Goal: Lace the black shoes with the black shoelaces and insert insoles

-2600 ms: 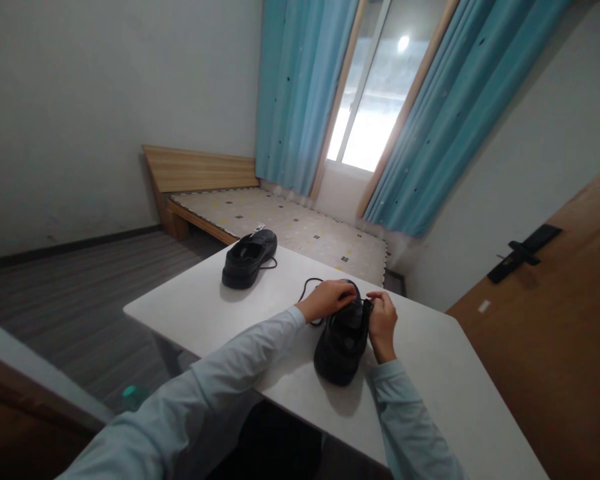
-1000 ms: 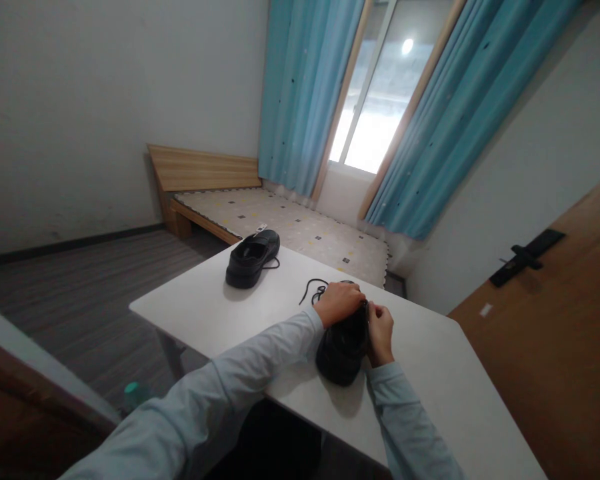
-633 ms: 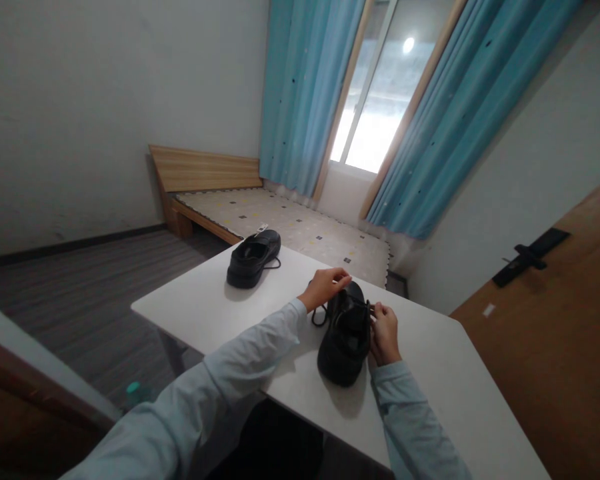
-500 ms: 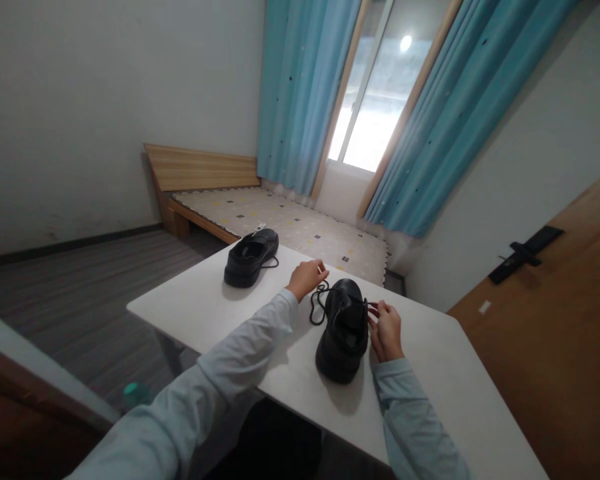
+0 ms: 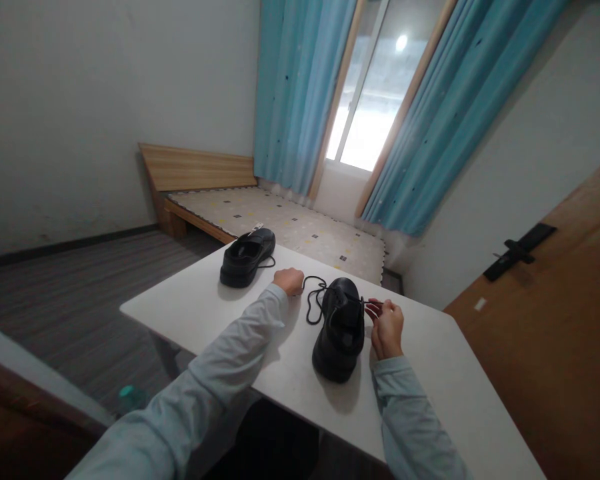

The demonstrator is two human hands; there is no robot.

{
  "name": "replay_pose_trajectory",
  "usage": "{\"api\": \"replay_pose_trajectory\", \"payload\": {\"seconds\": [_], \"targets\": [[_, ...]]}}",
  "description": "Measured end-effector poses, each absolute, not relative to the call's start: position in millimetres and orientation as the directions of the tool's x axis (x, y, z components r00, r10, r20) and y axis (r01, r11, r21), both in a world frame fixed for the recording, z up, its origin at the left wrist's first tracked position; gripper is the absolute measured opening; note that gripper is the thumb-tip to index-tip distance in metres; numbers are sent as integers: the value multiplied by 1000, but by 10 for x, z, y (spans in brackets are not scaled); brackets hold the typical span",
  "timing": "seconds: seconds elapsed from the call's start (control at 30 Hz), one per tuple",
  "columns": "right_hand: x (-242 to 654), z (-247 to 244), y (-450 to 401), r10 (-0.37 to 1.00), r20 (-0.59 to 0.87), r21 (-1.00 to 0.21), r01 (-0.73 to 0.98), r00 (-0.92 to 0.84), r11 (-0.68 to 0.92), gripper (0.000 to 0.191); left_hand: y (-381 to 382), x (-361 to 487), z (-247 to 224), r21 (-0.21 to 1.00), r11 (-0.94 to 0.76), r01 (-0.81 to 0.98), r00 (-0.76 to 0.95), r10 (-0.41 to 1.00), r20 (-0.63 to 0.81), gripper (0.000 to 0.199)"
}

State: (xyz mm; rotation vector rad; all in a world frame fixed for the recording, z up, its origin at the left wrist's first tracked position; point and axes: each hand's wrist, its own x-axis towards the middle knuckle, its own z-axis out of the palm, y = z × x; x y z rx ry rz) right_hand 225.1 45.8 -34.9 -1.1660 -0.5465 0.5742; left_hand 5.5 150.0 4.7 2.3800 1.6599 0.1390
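Note:
A black shoe stands on the white table, its toe pointing away from me. To its left, my left hand is closed on the end of a black shoelace that loops back to the shoe. My right hand, at the shoe's right side, pinches another stretch of the lace near the eyelets. A second black shoe stands farther left by the table's far edge, its own lace lying loose beside it.
Beyond the table is a wooden bed with a patterned mattress. Blue curtains hang by a window. At the right is a wooden door with a black handle. A green-capped bottle is at the lower left.
My left hand has moved left, away from the shoe, and closed, with the lace now stretching toward it. My right hand stays beside the shoe. The view has shifted slightly.

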Motion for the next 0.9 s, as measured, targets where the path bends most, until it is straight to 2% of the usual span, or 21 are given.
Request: {"api": "replay_pose_trajectory", "payload": {"seconds": [0.23, 0.4, 0.5, 0.6, 0.7, 0.8, 0.9], "targets": [[2280, -204, 411, 522, 185, -939, -8, 832, 344, 16, 1449, 152, 99, 284, -353, 891, 295, 928, 227, 25], [2326, -126, 359, 416, 355, -894, 173, 837, 414, 20, 1457, 193, 121, 421, -493, 761, 238, 817, 525, 14], [2297, -58, 311, 343, 472, -830, 279, 812, 482, 17, 1466, 203, 147, 564, -577, 591, 155, 767, 622, 9], [2217, 2, 266, 311, 566, -773, 360, 763, 522, 15, 1482, 231, 157, 719, -600, 350, 53, 779, 625, 8], [2114, 40, 229, 366, 622, -751, 395, 692, 529, 17, 1492, 277, 157, 810, -577, 102, 25, 816, 578, 18], [2022, 64, 199, 443, 644, -751, 404, 623, 523, 20, 1446, 330, 181, 844, -515, -147, 102, 841, 531, 28], [1968, 76, 184, 508, 661, -747, 425, 552, 511, 21, 1326, 384, 223, 846, -378, -376, 274, 827, 491, 33]]}}
